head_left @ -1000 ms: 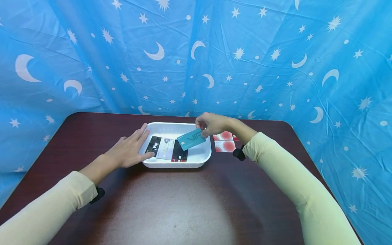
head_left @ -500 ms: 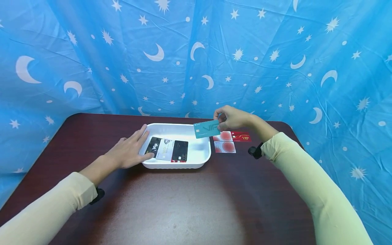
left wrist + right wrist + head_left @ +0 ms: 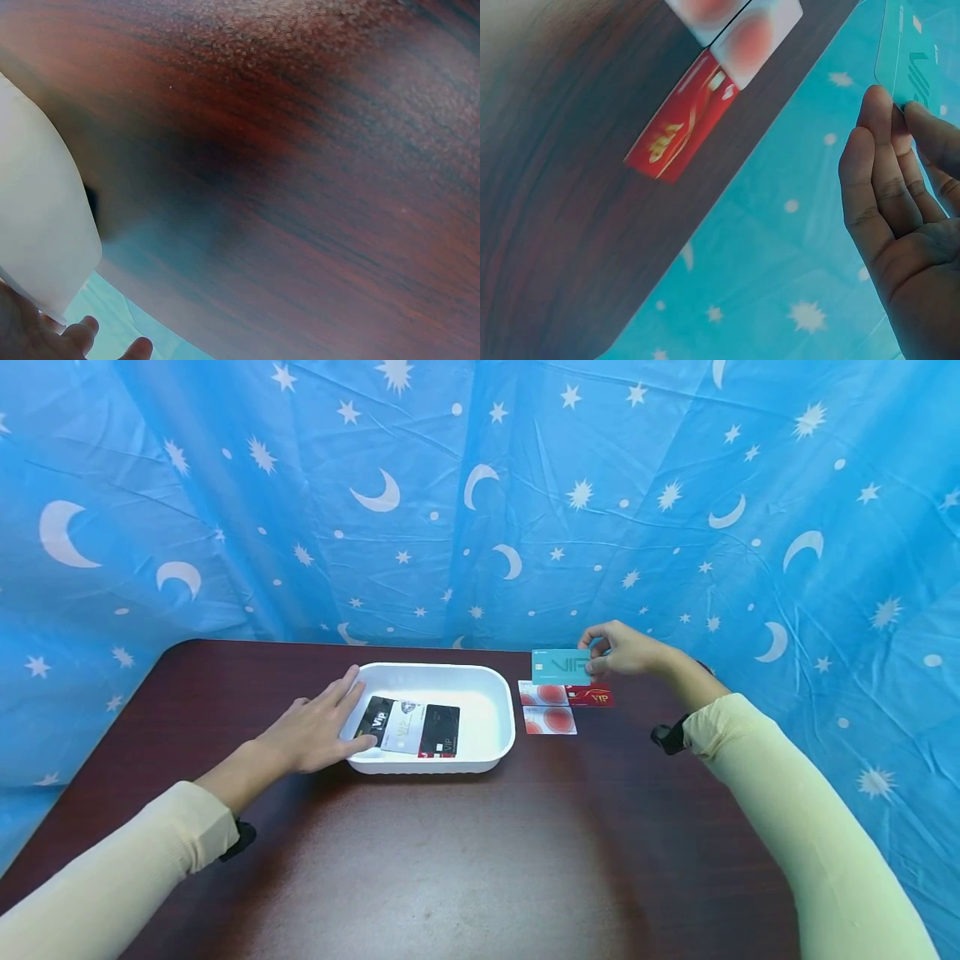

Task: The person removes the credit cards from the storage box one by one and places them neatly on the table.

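Leftward juts the teal card (image 3: 557, 668) from the pinching right hand (image 3: 624, 649).

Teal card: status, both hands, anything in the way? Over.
Right hand pinches teal card by one end, off the table. Left hand at left side of white tray. No obstruction seen.

The left arm (image 3: 135, 870), in a cream long sleeve, reaches in from the near left of the white rounded-rectangular plastic tray (image 3: 483, 710). Its left hand (image 3: 315, 727) rests at the tray's left rim, palm down, four fingers straight toward the tray's far side, thumb stretched across the near-left rim. The right arm (image 3: 817, 814), also cream-sleeved, reaches in from the tray's near right. Its right hand (image 3: 626, 652) is raised well right of the tray, thumb and fingers pinching; the other fingers bend loosely.
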`<state>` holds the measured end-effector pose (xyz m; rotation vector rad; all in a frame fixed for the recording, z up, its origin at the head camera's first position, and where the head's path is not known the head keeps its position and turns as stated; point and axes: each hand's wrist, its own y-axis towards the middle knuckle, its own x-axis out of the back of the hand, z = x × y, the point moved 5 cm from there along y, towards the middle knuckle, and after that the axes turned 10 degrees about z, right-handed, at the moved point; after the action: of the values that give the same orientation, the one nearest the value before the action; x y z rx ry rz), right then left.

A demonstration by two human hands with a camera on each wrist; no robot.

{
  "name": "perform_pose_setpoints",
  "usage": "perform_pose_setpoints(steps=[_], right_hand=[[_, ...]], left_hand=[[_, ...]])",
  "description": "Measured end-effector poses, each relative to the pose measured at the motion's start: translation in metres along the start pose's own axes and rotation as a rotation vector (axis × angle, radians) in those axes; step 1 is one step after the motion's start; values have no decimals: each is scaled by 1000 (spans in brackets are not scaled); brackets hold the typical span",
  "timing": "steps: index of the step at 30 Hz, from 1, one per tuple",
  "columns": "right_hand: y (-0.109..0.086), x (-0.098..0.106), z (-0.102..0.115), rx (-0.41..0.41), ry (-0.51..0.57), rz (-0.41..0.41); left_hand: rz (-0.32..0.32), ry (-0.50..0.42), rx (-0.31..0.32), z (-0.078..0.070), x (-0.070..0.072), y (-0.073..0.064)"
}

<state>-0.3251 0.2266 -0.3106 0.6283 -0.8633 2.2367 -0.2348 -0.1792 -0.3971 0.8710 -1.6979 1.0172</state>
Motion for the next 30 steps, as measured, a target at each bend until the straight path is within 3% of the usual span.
perform_pose_setpoints(steps=[15, 30], right_hand=[[-17, -1, -48, -15, 20, 7], [-27, -9, -84, -78, -55, -2]], left_hand=[[4, 9, 4, 2, -2, 0], [0, 9, 0, 1, 0, 0]])
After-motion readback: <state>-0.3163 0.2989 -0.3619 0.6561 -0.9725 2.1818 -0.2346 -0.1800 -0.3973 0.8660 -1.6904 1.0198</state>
